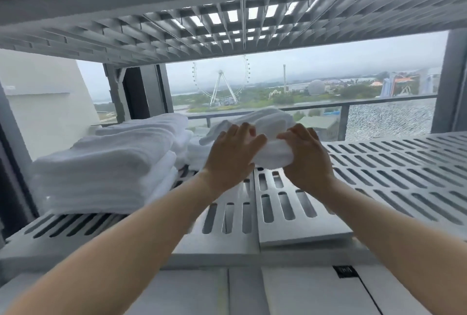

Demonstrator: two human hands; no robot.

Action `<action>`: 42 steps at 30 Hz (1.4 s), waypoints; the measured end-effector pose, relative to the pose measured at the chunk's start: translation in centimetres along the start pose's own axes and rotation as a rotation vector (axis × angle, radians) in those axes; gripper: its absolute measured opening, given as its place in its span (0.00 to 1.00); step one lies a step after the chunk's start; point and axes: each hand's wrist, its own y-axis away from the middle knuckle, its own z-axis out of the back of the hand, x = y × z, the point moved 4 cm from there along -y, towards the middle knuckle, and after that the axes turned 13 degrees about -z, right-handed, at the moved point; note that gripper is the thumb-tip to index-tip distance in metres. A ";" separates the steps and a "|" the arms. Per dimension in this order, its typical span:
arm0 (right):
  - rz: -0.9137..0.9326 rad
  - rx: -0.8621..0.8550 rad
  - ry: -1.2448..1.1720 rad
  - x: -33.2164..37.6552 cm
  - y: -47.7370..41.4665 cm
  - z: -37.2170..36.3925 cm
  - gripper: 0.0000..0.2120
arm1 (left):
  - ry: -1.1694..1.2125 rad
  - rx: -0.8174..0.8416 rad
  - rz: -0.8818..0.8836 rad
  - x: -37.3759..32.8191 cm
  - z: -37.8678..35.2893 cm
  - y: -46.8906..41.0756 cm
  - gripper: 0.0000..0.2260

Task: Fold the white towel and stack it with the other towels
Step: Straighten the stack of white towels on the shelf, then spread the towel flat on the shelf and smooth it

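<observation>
A folded white towel (pixel 273 135) is held over the middle of the slotted grey shelf (pixel 394 168). My left hand (pixel 232 153) grips its left side and my right hand (pixel 307 155) grips its right side from below and in front. The towel sits just above the shelf, its far part resting on a low white towel (pixel 195 153) behind my left hand. A tall stack of folded white towels (pixel 106 170) stands at the shelf's left end, with a second pile (pixel 161 127) behind it.
Another slatted shelf (pixel 227 24) hangs close overhead. Upright posts stand at the left (pixel 15 138) and right (pixel 454 82). Behind the shelf is a window with a balcony rail (pixel 366 102). The shelf's right half holds nothing.
</observation>
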 end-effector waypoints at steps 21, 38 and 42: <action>0.052 -0.189 0.151 -28.8 4.1 23.6 0.15 | 0.184 -0.192 -0.238 -27.2 -3.2 -23.1 0.18; -0.021 -0.073 0.250 -43.1 0.3 26.0 0.15 | 0.292 -0.269 -0.298 -33.0 -13.6 -35.1 0.21; 0.004 -0.035 0.293 -46.0 1.1 28.2 0.15 | 0.305 -0.324 -0.431 -35.7 -14.2 -36.5 0.21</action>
